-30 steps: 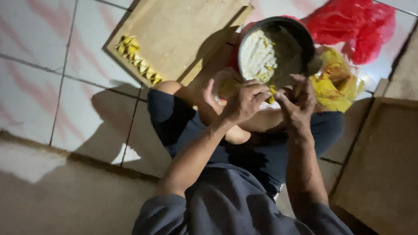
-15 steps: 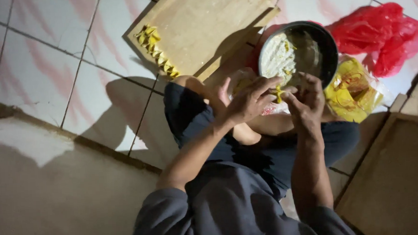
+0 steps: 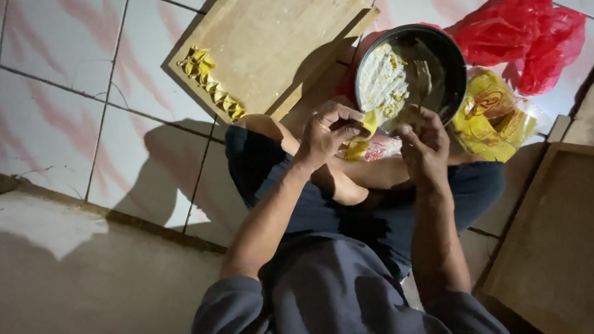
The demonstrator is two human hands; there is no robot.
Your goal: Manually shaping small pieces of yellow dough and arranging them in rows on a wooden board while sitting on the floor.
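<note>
Tiled floor (image 3: 59, 77) carries our setup: left hand (image 3: 326, 136) pinches yellow wrapper (image 3: 368, 125) shut, right hand (image 3: 424, 148) w/ fingers curled, grip unclear, both near filling bowl (image 3: 449, 60) rim for short reach.

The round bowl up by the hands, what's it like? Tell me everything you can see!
The bowl is round and dark, and looks like metal. It sits on the tiled floor beyond the person's legs, beside a wooden board and in front of a red plastic bag. Inside is a pale, pasty filling spread over one side, with yellowish bits and what looks like a fork. The right hand is just below its rim; whether they touch is unclear.
</note>
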